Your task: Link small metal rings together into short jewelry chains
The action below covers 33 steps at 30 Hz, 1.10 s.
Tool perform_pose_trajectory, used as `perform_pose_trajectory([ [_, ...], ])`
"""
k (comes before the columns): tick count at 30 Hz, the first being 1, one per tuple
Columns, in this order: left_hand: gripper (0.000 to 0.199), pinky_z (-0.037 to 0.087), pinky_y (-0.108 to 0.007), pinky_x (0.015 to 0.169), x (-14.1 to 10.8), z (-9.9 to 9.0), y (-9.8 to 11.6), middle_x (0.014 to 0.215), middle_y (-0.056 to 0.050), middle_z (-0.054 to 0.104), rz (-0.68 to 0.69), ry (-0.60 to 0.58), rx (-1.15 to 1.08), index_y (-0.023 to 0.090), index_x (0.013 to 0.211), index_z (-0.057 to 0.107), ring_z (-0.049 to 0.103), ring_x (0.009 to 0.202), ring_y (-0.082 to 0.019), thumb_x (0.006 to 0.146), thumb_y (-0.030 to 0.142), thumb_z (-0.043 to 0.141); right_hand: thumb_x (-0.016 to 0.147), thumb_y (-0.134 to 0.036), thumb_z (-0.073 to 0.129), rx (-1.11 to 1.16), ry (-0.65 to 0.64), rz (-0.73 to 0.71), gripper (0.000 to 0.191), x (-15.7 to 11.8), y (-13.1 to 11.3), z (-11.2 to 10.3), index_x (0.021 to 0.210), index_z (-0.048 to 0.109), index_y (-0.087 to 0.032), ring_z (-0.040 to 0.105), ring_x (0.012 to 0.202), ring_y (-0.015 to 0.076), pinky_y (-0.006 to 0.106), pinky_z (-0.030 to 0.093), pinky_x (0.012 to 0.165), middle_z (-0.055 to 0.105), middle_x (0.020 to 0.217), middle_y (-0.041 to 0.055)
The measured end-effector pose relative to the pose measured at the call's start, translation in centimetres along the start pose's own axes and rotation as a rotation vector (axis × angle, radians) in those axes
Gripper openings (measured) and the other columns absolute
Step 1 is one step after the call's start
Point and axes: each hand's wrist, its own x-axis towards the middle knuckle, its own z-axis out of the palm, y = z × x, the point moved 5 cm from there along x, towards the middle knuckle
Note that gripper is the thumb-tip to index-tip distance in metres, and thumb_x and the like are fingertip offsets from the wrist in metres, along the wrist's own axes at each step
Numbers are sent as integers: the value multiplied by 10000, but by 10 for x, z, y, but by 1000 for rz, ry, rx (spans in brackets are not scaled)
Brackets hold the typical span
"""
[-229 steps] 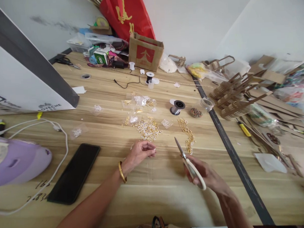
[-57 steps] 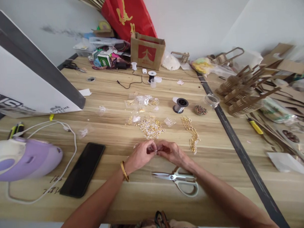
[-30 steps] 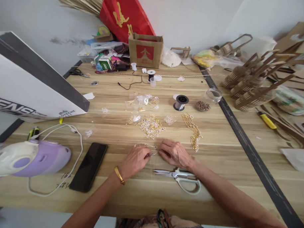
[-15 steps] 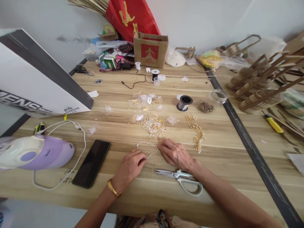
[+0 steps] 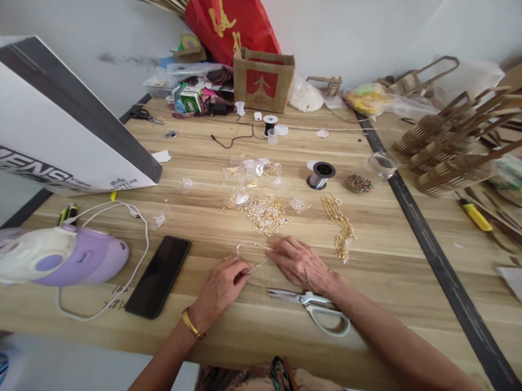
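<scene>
A thin silvery chain (image 5: 259,265) lies in a loop on the wooden table between my hands. My left hand (image 5: 224,281), with a gold bracelet at its wrist, has its fingertips pinched on the chain's lower left part. The fingers of my right hand (image 5: 296,261) are closed at the chain's right end. Just beyond them is a pile of small gold and clear pieces (image 5: 268,215). Scissors (image 5: 320,310) with pale green handles lie below my right hand. Several gold chains (image 5: 340,230) lie to its right.
A black phone (image 5: 158,277) and a purple and white device (image 5: 79,256) with a white cable are at left. Beyond the pile stand a wire spool (image 5: 321,175) and a clear jar (image 5: 383,165). A large white box (image 5: 57,134) rises at back left; woven baskets (image 5: 435,155) stand at right.
The view has shifted slightly. My left hand has moved a little left and down, still at the chain; my right hand has barely moved.
</scene>
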Motion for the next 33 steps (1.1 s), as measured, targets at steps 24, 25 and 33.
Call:
perform_pose_trajectory([
  [24, 91, 448, -365, 851, 5, -21, -21, 921, -51, 612, -99, 129, 172, 167, 898, 608, 560, 916, -212, 811, 194, 607, 930, -190, 425, -99, 75, 97, 218, -3, 9, -2, 781, 581, -156, 458, 805, 198, 319, 385, 732, 565, 815, 78],
  [25, 68, 450, -361, 843, 7, -21, -21, 908, -49, 611, -105, 99, 178, 167, 878, 611, 561, 909, -211, 816, 193, 598, 930, -188, 423, -108, 76, 101, 223, -3, 10, -2, 771, 576, -157, 455, 794, 197, 316, 381, 727, 560, 802, 74],
  [33, 82, 439, -342, 838, 13, -27, -20, 902, -40, 597, -69, -9, 173, 169, 868, 619, 553, 901, -199, 827, 234, 590, 917, -167, 433, -221, 81, 187, 212, -4, 16, -4, 743, 553, -163, 455, 771, 194, 309, 344, 710, 556, 780, 63],
])
